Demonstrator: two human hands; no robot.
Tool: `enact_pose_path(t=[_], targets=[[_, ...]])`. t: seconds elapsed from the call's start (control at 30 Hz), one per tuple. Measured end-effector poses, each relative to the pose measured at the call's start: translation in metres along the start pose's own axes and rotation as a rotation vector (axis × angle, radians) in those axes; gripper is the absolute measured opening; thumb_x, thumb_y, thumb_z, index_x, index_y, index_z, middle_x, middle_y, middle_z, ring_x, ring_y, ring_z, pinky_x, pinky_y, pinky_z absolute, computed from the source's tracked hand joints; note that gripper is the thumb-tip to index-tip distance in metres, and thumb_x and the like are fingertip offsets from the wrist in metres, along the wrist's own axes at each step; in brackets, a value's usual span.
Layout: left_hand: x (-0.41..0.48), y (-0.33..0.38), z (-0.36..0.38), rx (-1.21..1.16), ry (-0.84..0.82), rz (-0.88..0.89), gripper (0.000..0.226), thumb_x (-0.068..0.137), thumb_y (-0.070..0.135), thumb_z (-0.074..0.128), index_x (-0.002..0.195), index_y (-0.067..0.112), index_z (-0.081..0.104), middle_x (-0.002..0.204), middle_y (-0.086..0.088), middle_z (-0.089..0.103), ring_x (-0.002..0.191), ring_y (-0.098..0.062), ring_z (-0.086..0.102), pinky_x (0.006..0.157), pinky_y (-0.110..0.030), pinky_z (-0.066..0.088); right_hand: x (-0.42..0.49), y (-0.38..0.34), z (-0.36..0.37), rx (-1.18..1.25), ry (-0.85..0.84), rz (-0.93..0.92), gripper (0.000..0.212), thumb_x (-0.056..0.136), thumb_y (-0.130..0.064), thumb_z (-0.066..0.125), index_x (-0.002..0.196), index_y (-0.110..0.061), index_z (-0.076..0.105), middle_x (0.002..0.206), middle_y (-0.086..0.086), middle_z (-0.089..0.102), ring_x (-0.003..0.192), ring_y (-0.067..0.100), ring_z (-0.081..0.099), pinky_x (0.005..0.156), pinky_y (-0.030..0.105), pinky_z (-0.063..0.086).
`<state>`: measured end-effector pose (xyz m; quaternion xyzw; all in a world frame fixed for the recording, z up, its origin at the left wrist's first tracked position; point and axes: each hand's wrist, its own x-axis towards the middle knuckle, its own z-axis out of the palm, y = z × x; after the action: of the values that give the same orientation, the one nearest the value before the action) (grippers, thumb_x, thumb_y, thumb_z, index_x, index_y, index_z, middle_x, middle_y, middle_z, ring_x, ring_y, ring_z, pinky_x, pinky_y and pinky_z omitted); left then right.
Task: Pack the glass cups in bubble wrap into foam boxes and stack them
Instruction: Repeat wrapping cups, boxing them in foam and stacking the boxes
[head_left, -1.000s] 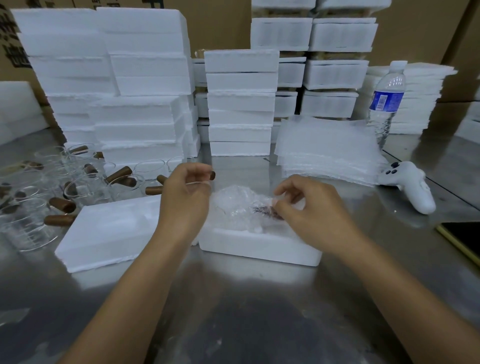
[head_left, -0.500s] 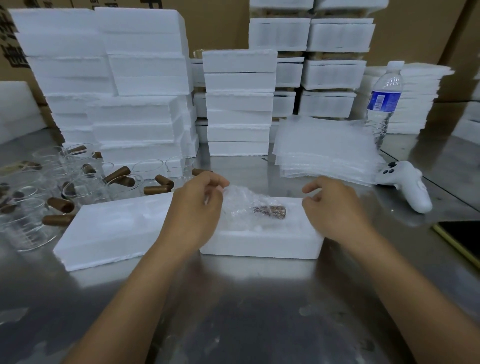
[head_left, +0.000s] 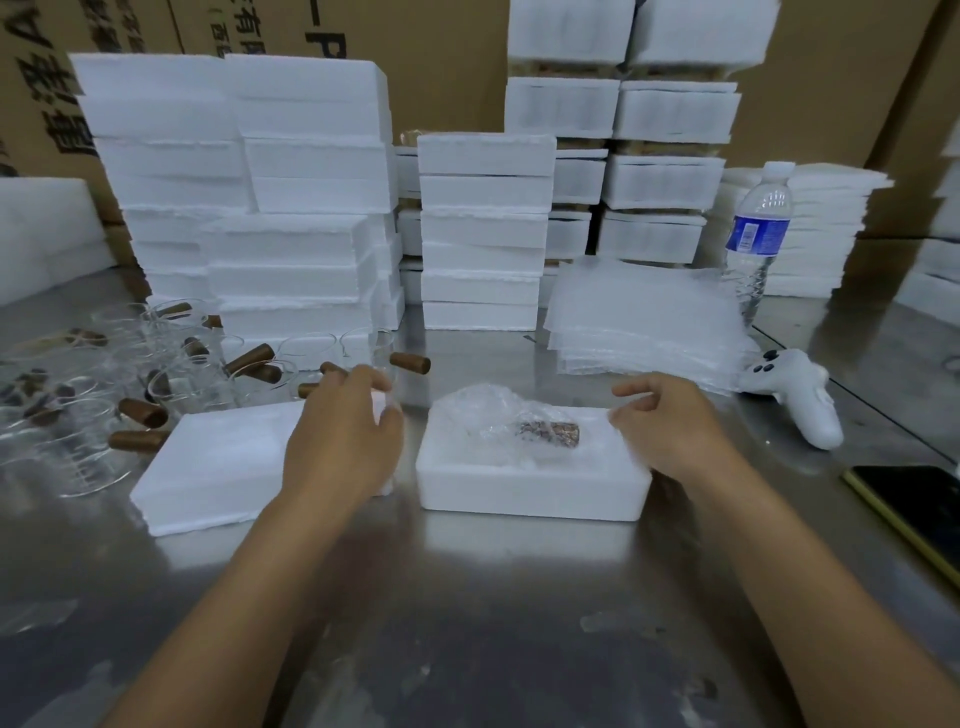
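Both forearms reach across the steel counter (head_left: 467, 623); the left hand (head_left: 343, 436) lies over the right end of a flat foam piece (head_left: 218, 462), fingers bent down at its far corner, and whether they grip it I cannot tell; the right hand (head_left: 670, 426) is at the right end of the open foam box (head_left: 530, 493), fingers loosely curled, holding nothing; the bubble-wrapped glass cup (head_left: 504, 421) lies inside that box, its brown handle pointing right; a phone (head_left: 914, 499) and a white controller (head_left: 800, 400) lie to the right; bare glass cups (head_left: 171, 384) crowd the left; further back are bubble wrap sheets (head_left: 644, 322), a water bottle (head_left: 758, 234) and stacked foam boxes (head_left: 301, 234).
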<state>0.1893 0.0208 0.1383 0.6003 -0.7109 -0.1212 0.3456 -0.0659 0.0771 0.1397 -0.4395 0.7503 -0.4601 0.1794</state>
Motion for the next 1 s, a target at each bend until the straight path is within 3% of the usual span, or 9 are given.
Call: enact_pose_path(t=[0.17,0.37,0.43,0.53,0.6,0.67,0.83,0.93,1.0], targets=[[-0.008,0.011,-0.005,0.240,-0.127,-0.077,0.047,0.089,0.022,0.056,0.133,0.024,0.040,0.119,-0.002,0.057,0.095,-0.023,0.052,0.073,-0.032,0.036,0.000,0.006,-0.006,0.062,0.022,0.015,0.021,0.081,-0.009,0.061,0.098,-0.021,0.061,0.079,-0.002,0.059,0.072,0.020,0.058,0.067,0.029,0.045],[-0.030,0.033,-0.044,0.272,0.181,0.077,0.036,0.090,0.019,0.052,0.125,0.023,0.044,0.110,-0.007,0.061,0.094,-0.032,0.057,0.068,-0.035,0.036,0.001,0.006,-0.008,0.107,0.057,-0.018,0.018,0.084,-0.016,0.060,0.101,-0.021,0.058,0.081,-0.005,0.054,0.077,0.017,0.057,0.074,0.031,0.048],[-0.039,0.042,-0.065,0.130,0.353,0.243,0.029,0.089,0.027,0.053,0.116,0.032,0.047,0.100,0.003,0.063,0.080,-0.020,0.059,0.064,-0.034,0.040,0.001,0.003,-0.008,0.133,0.087,-0.070,0.018,0.085,-0.016,0.059,0.101,-0.024,0.056,0.078,-0.009,0.053,0.070,0.007,0.053,0.063,0.025,0.043],[-0.045,0.063,-0.095,-0.275,0.412,0.405,0.021,0.084,0.042,0.051,0.102,0.051,0.047,0.088,0.023,0.057,0.073,0.003,0.060,0.056,-0.027,0.044,-0.002,-0.002,-0.006,0.203,0.137,-0.147,0.017,0.086,-0.016,0.059,0.100,-0.026,0.056,0.075,-0.013,0.054,0.066,0.000,0.052,0.054,0.017,0.037],[-0.042,0.076,-0.103,-0.497,0.408,0.491,0.023,0.083,0.043,0.051,0.105,0.050,0.049,0.090,0.023,0.061,0.079,0.003,0.061,0.060,-0.022,0.049,-0.003,-0.004,-0.005,0.269,0.160,-0.181,0.015,0.086,-0.019,0.060,0.099,-0.026,0.058,0.075,-0.013,0.055,0.063,-0.002,0.054,0.052,0.012,0.038],[-0.040,0.086,-0.101,-0.745,0.366,0.548,0.022,0.090,0.028,0.053,0.110,0.037,0.053,0.087,0.026,0.065,0.080,0.008,0.062,0.062,-0.011,0.048,-0.006,-0.008,-0.004,0.346,0.188,-0.221,0.009,0.087,-0.025,0.062,0.095,-0.027,0.059,0.075,-0.013,0.056,0.061,-0.011,0.053,0.050,0.004,0.037],[-0.026,0.091,-0.071,-1.489,-0.076,0.124,0.020,0.093,0.015,0.053,0.112,0.020,0.059,0.094,0.009,0.072,0.084,-0.005,0.067,0.068,-0.018,0.055,-0.012,-0.024,-0.007,0.688,0.060,-0.170,0.010,0.090,-0.045,0.053,0.092,-0.036,0.058,0.090,-0.013,0.066,0.075,-0.003,0.064,0.069,0.019,0.042],[-0.014,0.084,-0.052,-1.646,-0.177,-0.147,0.032,0.095,0.011,0.048,0.126,0.008,0.057,0.116,-0.003,0.069,0.106,-0.015,0.065,0.087,-0.025,0.054,-0.010,-0.026,-0.011,0.760,-0.012,-0.116,0.010,0.091,-0.043,0.054,0.093,-0.036,0.059,0.089,-0.015,0.067,0.077,0.004,0.065,0.072,0.022,0.049],[-0.011,0.078,-0.038,-1.555,-0.158,-0.214,0.025,0.094,0.010,0.047,0.112,0.010,0.065,0.101,-0.001,0.073,0.093,-0.015,0.069,0.069,-0.024,0.058,-0.010,-0.024,-0.013,0.745,-0.045,-0.089,0.006,0.089,-0.035,0.059,0.094,-0.032,0.061,0.092,-0.010,0.067,0.079,0.009,0.063,0.074,0.025,0.049]])
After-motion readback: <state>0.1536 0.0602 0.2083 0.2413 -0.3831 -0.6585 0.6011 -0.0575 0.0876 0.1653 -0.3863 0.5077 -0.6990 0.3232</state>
